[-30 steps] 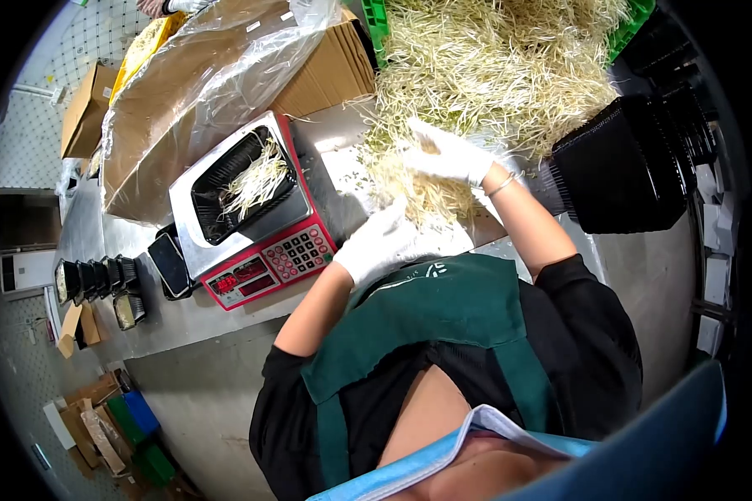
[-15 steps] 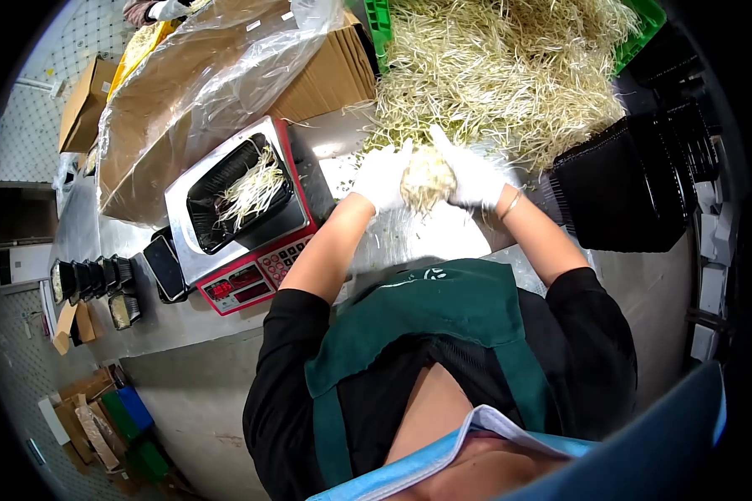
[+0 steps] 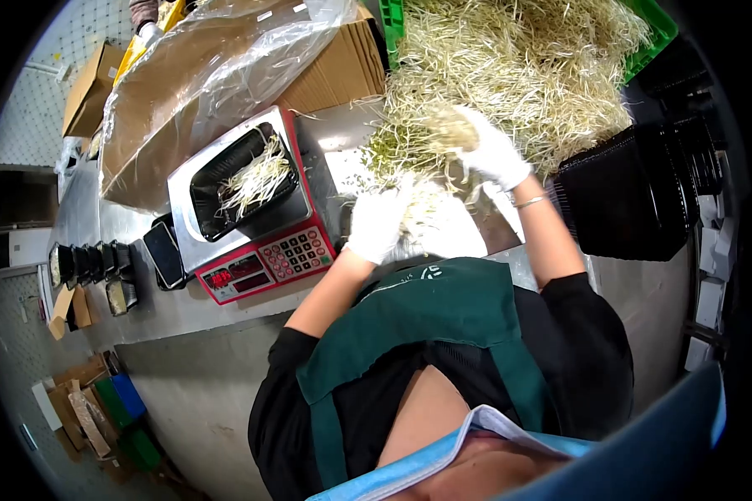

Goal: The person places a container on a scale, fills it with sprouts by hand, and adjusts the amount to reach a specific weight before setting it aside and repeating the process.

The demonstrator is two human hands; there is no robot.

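Observation:
My left hand (image 3: 378,224), in a white glove, is closed on a bunch of bean sprouts (image 3: 424,207) just above the metal table. Farther forward, my gloved right hand (image 3: 495,159) grips another clump of sprouts (image 3: 453,132), slightly blurred, at the near edge of the large sprout heap (image 3: 510,67). To the left, a black plastic tray (image 3: 205,188) with some sprouts in it rests on a red and silver digital scale (image 3: 302,255). The scale's red digits are too small to read surely.
A green crate (image 3: 656,37) surrounds the heap. Stacked black trays (image 3: 622,192) stand at right. A carton with a clear plastic liner (image 3: 226,83) is behind the scale. A phone (image 3: 164,250) and several filled trays (image 3: 119,294) lie left. Another person's gloved hand (image 3: 149,33) shows at top left.
My hands have moved apart. The right has gone forward to the heap with a clump, while the left has come slightly nearer my body with sprouts in it.

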